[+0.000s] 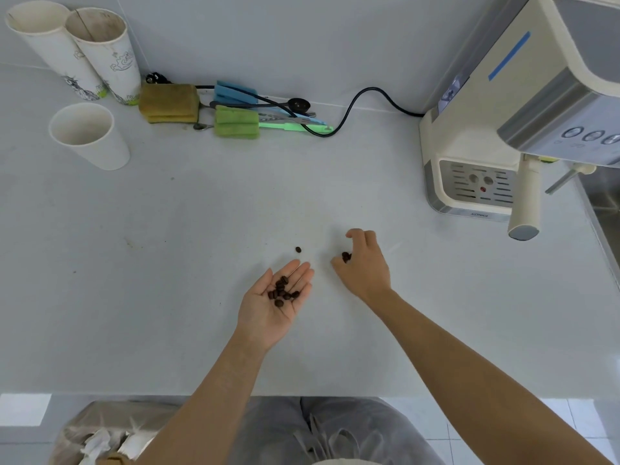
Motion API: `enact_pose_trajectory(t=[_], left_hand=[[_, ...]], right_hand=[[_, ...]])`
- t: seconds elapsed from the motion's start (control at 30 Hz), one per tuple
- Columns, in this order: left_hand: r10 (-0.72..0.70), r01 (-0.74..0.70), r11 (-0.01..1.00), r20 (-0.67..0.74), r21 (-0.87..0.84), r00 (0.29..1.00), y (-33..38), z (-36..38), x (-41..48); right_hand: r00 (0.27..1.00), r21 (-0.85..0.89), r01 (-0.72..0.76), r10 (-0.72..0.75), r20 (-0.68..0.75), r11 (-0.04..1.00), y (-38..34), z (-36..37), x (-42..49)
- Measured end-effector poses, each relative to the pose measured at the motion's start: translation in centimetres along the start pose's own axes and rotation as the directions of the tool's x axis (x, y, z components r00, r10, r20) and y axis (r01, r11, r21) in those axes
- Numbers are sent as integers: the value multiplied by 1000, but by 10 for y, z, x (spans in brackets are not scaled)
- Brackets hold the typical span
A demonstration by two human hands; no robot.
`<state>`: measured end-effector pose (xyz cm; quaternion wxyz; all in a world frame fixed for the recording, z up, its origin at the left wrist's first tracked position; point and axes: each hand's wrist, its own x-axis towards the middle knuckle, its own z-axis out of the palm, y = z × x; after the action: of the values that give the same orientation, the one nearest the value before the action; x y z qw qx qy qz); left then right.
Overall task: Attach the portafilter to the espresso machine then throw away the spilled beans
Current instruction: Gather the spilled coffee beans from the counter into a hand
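Observation:
My left hand [273, 300] lies palm up over the counter, cupping several dark coffee beans [281, 292]. My right hand [364, 261] hovers to its right with fingers curled, pinching a couple of beans [345, 257]. One loose bean [298, 250] rests on the white counter just beyond my left fingertips. The cream espresso machine [476, 152] stands at the far right, and the portafilter handle [526, 199] sticks out from under its group head toward me.
Three paper cups [89, 135] stand at the back left, beside sponges [169, 102] and brushes against the wall. A black power cord [352, 109] runs to the machine. A bin lined with a bag [100, 431] sits below the counter edge at lower left.

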<state>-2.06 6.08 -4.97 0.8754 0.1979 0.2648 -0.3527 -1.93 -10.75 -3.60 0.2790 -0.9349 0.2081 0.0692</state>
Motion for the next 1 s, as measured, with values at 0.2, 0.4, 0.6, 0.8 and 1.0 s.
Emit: enact_pose_trajectory(t=[0.2,0.4,0.6,0.8,1.0], left_hand=[[2,-1,1000,-36,27,999,4,-6,-7],[3,-1,1000,-55,24,998,7,-8,-10],[7,-6,1000,-65,20,998,12,-8,-12],[24,-22,999,-80,24,997,19,-12,-14],[31,-29,999,-92,23,995,24,-14,-14]], right_hand=[[980,-127,-110,129,152,986,2,3,2],[976,-122,-63,87,202,991,-20,11,15],[971,-61,34,-19,240,998,-42,25,26],[949,-72,137,-110,297,988,-54,32,34],[898,-426,439,-388,206,791,-44,38,37]])
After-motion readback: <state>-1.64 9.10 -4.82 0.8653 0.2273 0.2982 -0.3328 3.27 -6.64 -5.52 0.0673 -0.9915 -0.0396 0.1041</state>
